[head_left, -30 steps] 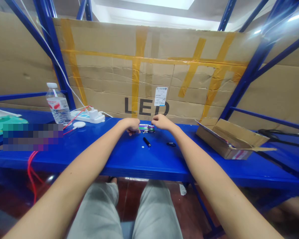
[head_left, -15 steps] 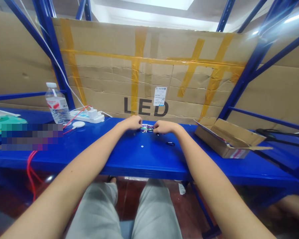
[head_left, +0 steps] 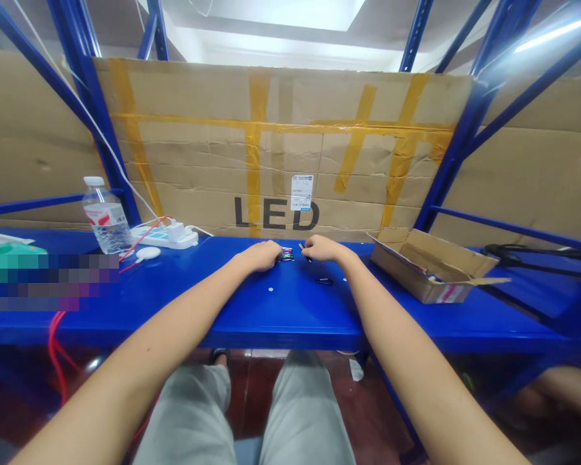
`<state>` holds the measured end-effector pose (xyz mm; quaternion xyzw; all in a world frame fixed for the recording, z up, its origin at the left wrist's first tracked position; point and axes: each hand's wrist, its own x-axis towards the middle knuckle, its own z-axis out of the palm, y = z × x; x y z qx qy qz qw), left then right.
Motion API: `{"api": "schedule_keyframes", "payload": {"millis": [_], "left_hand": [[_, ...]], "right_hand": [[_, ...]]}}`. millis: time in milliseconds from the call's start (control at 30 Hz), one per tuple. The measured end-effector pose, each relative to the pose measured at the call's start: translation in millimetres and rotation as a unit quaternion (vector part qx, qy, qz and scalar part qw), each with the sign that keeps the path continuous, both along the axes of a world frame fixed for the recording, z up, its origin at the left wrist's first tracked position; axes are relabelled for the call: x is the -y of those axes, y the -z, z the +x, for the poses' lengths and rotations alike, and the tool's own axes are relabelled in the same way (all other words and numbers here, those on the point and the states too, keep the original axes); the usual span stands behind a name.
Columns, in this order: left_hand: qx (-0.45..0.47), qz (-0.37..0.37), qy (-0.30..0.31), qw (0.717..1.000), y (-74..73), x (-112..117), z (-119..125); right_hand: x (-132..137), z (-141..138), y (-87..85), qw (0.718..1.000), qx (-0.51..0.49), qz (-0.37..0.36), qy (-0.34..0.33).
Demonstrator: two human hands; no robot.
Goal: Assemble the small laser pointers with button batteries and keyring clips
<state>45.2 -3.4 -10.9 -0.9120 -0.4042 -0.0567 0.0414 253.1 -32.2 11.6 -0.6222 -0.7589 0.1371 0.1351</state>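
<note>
Several small shiny carabiners (head_left: 287, 254), purple, green and silver, lie in a tight bundle near the back of the blue table. My left hand (head_left: 265, 256) is closed at the bundle's left end, its fingertips partly hidden. To the right, apart from the bundle, my right hand (head_left: 323, 248) pinches a small dark piece (head_left: 305, 251) with a light stripe, apparently a black carabiner. Another black carabiner (head_left: 324, 281) rests on the table in front of my right hand.
An open cardboard box (head_left: 436, 271) stands at the right. On the left are a water bottle (head_left: 107, 219), a white power strip (head_left: 167, 237), a round white charger (head_left: 148, 253) and red cables (head_left: 58, 349). A large cardboard sheet (head_left: 198, 161) backs the blue table (head_left: 281, 316).
My right hand has come away from the right end of the bundle and now holds a dark piece. My left hand stays at the left end. The view has shifted slightly.
</note>
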Motion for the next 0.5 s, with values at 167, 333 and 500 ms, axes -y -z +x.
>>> {"api": "schedule_keyframes", "payload": {"millis": [167,333,500], "left_hand": [[0.016,-0.049,0.042,0.998,-3.8,-1.9,-1.7],[0.063,-0.104,0.066,0.990,-5.2,-5.5,-4.7],[0.056,-0.092,0.084,0.991,0.9,-7.6,-0.8]], "right_hand": [[0.1,0.2,0.4,1.000,-0.009,-0.007,-0.012],[-0.9,0.9,2.7,0.997,-0.045,-0.045,-0.049],[-0.8,-1.6,6.5,0.991,-0.089,-0.082,-0.064]]}}
